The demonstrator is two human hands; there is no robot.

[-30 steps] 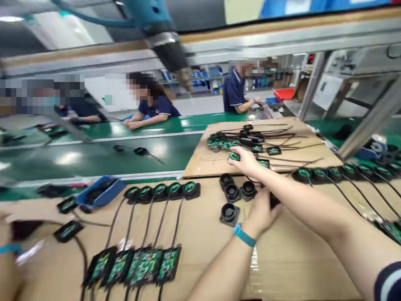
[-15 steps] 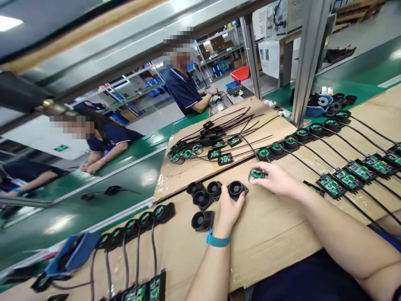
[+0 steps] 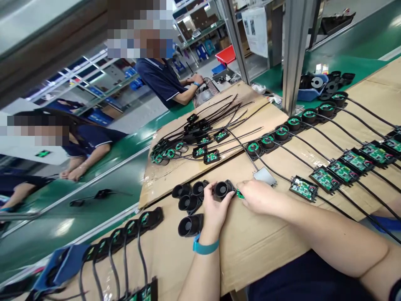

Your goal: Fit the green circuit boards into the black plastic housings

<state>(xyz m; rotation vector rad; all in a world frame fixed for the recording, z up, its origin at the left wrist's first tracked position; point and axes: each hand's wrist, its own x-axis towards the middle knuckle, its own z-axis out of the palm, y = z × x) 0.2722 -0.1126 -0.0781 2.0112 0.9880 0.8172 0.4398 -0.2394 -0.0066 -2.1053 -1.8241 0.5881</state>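
My left hand (image 3: 216, 205), with a teal wristband, is wrapped round a black round housing (image 3: 222, 190), its open mouth facing up. Close to its right side, my right hand (image 3: 260, 196) is closed on a round green circuit board (image 3: 239, 193), mostly covered by the fingers. Just behind my right hand lies a grey rectangular box (image 3: 265, 176) with a cable at its end. Several more black housings (image 3: 190, 225) stand on the cardboard left of my left hand.
Housings fitted with green boards (image 3: 282, 133) form a row at right, cabled to rectangular board modules (image 3: 326, 179). Another such row (image 3: 131, 228) stands at left. Loose cabled parts (image 3: 200, 129) pile up behind. A metal post (image 3: 294, 58) rises at right; two co-workers (image 3: 156, 79) sit beyond.
My right hand has moved left with the round board, close to the housing in my left hand. The board now tips downward, and the grey box has come into sight. The camera view has shifted.
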